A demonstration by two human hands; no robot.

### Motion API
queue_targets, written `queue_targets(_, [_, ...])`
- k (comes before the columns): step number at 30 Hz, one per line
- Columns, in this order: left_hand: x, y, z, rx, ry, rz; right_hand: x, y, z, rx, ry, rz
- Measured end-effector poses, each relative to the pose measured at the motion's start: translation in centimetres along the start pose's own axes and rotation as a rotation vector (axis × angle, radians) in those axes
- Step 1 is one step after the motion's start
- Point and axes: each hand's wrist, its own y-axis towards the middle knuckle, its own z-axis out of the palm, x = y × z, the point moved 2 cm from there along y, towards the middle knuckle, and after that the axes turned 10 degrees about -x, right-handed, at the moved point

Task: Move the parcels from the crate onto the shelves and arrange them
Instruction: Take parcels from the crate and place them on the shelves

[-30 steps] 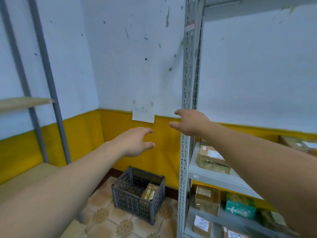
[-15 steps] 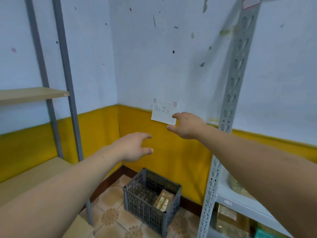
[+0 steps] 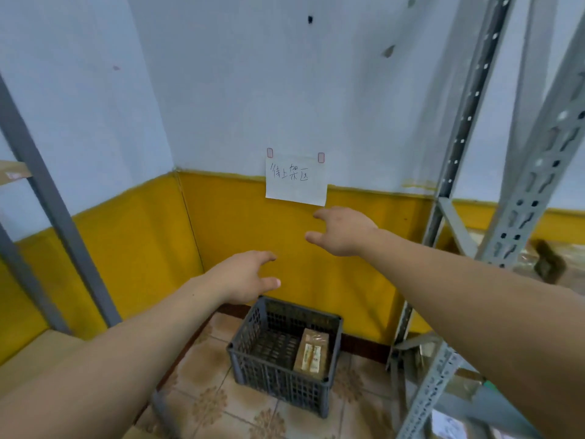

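The biggest thing here is the tall grey metal shelf rack with holes in its posts [image 3: 519,213] on the right side, and blurry wrapped things sit on its shelves. A second grey rack with pale wooden boards [image 3: 53,204] stands on the left. Between them, down on the tiled floor [image 3: 209,403] by the yellow wall, sits the dark grey plastic crate with grid sides [image 3: 278,380]. Inside the crate there is one brown cardboard parcel wrapped in clear tape [image 3: 311,351], leaning on the crate's right wall with its long side running from near to far. The rest of the crate looks empty. Both hands are up in the air, and the parcel lies well below them and a little forward. The left hand [image 3: 243,277] is spread wide and holds nothing, and it is right over the crate's back edge, so it looks nearer. The right hand [image 3: 343,231] is also wide and empty, higher up, just under the white paper note taped to the wall [image 3: 296,182]. The next move is probably to reach down.
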Motion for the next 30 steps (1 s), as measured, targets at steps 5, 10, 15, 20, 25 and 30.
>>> queue_targets(5, [1.5, 7.0, 3.9, 0.076, -0.016, 0.020, -2.9, 5.1, 5.3, 0.065, -0.003, 0.041])
queue_targets(10, [3.6, 14.7, 8.8, 0.152, -0.035, -0.071, -6.9, 10.2, 12.1, 0.166, 0.044, 0.051])
queue_targets(15, [5.8, 19.7, 14.3, 0.340, -0.081, -0.173, -10.7, 13.4, 20.4, 0.388, 0.128, 0.088])
queue_targets(20, [8.0, 23.1, 18.5, 0.466, -0.094, -0.246, -13.2, 13.7, 26.7, 0.567, 0.130, 0.150])
queue_targets(25, [11.0, 26.8, 22.8, 0.570, -0.065, -0.241, -14.6, 14.4, 31.0, 0.619, 0.155, 0.240])
queue_targets(30, [15.2, 30.9, 28.3, 0.721, -0.053, -0.206, -14.1, 15.4, 35.6, 0.650, 0.161, 0.341])
